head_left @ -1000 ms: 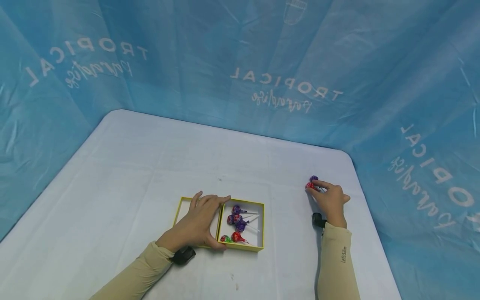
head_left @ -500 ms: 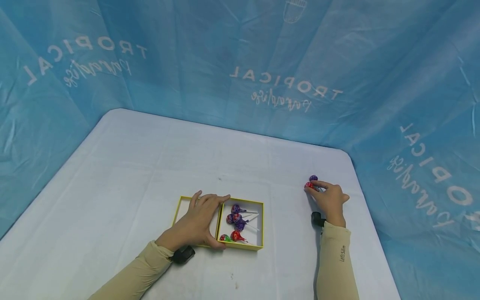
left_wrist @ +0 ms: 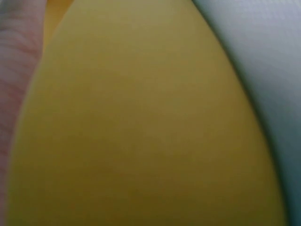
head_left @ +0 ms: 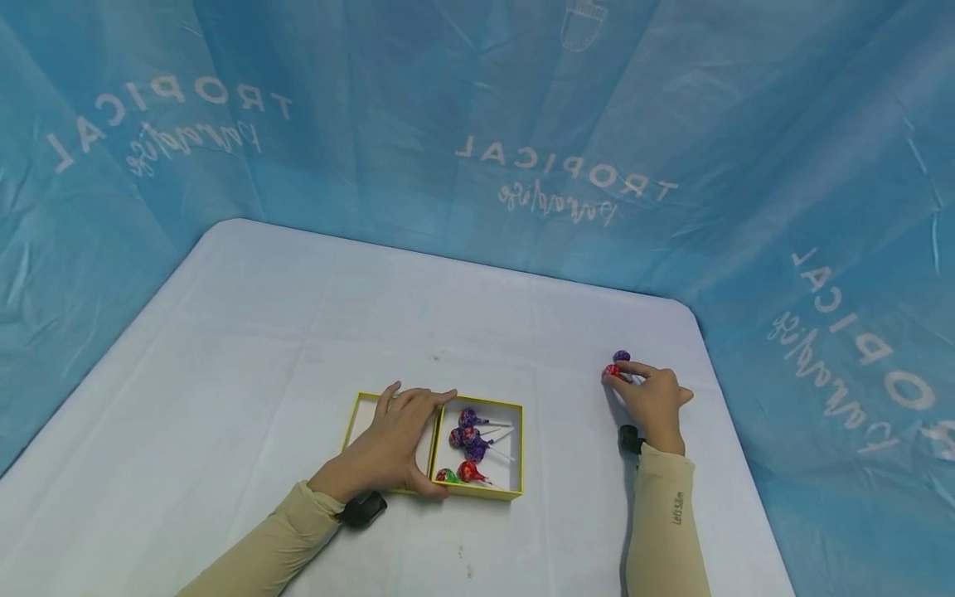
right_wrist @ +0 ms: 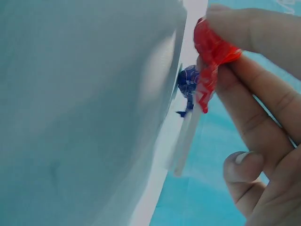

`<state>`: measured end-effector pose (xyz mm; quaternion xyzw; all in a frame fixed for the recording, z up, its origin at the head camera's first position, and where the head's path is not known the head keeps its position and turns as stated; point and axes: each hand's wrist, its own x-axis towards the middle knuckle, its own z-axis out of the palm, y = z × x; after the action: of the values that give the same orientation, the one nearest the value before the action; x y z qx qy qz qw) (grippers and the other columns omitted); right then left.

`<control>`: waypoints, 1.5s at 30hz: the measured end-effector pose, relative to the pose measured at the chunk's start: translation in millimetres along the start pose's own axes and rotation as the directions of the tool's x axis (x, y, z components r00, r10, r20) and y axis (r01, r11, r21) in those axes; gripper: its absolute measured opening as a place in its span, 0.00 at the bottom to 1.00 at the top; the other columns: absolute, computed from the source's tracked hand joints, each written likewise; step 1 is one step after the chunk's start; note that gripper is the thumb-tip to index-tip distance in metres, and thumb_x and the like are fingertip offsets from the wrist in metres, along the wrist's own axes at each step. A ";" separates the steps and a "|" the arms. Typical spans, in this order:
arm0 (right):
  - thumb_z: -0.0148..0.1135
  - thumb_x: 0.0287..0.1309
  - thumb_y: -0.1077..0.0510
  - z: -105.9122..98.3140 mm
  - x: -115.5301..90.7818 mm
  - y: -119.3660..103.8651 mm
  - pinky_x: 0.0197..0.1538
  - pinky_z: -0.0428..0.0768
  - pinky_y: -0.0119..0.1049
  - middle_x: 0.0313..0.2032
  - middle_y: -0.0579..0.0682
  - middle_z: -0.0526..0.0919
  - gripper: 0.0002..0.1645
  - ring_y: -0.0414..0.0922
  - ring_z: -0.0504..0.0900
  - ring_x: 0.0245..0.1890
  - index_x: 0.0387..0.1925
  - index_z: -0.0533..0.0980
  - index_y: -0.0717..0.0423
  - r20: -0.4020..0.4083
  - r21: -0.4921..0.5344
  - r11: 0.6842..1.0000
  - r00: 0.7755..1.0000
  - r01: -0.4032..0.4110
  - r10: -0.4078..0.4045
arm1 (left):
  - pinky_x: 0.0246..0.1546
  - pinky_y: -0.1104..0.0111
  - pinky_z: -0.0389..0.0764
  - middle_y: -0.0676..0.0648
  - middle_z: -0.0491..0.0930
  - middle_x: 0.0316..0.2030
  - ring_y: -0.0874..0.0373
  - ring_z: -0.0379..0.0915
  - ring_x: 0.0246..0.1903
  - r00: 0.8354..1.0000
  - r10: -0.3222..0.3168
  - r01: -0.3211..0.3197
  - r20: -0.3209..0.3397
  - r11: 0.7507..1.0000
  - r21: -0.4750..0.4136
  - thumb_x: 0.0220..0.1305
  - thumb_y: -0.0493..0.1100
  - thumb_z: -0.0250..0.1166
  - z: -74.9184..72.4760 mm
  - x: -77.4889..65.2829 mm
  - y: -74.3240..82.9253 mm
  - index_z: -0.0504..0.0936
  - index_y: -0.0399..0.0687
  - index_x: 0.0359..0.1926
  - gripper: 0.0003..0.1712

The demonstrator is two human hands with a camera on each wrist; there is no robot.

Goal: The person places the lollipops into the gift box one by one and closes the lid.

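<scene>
My right hand (head_left: 656,402) pinches a red-wrapped lollipop (right_wrist: 211,56) between thumb and fingers at the right of the table; its white stick points down in the right wrist view. Just beyond it lies a purple lollipop (head_left: 622,356), apart from my fingertips. My left hand (head_left: 391,444) spans a yellow-edged box (head_left: 521,448), thumb at the near wall and forefinger at the far rim, gripping it near the middle divider. In the box's right half lie several purple lollipops (head_left: 476,448), a red one (head_left: 470,471) and a green one (head_left: 446,475). A yellow wall (left_wrist: 141,117) fills the left wrist view.
The white-covered table (head_left: 313,307) reaches back to blue printed curtains (head_left: 418,166) on the far side, left and right. The box's left half is partly hidden under my left hand. Small dark marks (head_left: 464,564) spot the cloth near the front.
</scene>
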<state>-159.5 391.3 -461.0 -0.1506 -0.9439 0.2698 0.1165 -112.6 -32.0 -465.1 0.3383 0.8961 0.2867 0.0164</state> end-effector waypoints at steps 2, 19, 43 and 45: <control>0.76 0.54 0.50 0.7 -0.9 -1.2 0.48 0.49 0.59 0.43 0.66 0.78 0.25 0.63 0.73 0.52 0.50 0.85 0.61 -0.009 0.002 1.000 1.000 0.015 -0.015 | 0.72 0.38 0.43 0.50 0.70 0.66 0.47 0.59 0.69 1.000 0.001 -0.001 -0.002 1.000 0.001 0.28 0.72 0.82 0.7 0.1 -0.3 0.55 0.58 0.78 0.76; 0.75 0.55 0.50 5.8 -9.2 -21.5 0.48 0.49 0.59 0.42 0.64 0.75 0.22 0.58 0.70 0.47 0.47 0.87 0.59 0.015 0.010 1.000 1.000 0.027 -0.028 | 0.71 0.37 0.43 0.49 0.70 0.66 0.45 0.60 0.69 1.000 0.003 -0.003 -0.001 1.000 -0.002 0.28 0.72 0.82 1.3 0.8 -1.4 0.57 0.54 0.78 0.75; 0.75 0.54 0.50 9.6 -18.4 -42.3 0.47 0.49 0.59 0.37 0.61 0.77 0.20 0.56 0.70 0.44 0.45 0.88 0.56 0.009 0.005 0.995 0.995 0.099 -0.099 | 0.72 0.38 0.43 0.49 0.70 0.66 0.46 0.59 0.69 1.000 0.008 -0.008 -0.002 1.000 -0.010 0.28 0.72 0.82 -0.4 0.1 -0.2 0.57 0.55 0.78 0.76; 0.76 0.53 0.50 9.7 -18.5 -43.4 0.47 0.49 0.59 0.36 0.61 0.77 0.19 0.55 0.70 0.43 0.45 0.88 0.56 0.000 0.014 0.994 0.994 0.108 -0.108 | 0.72 0.38 0.42 0.48 0.70 0.67 0.46 0.59 0.69 1.000 0.007 -0.007 0.001 1.000 -0.008 0.28 0.72 0.82 -1.3 -0.1 -0.1 0.56 0.55 0.78 0.76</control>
<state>-154.9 345.2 -447.9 -0.0987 -0.9488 0.2698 0.1317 -112.8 -32.8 -464.1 0.3415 0.8939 0.2899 0.0174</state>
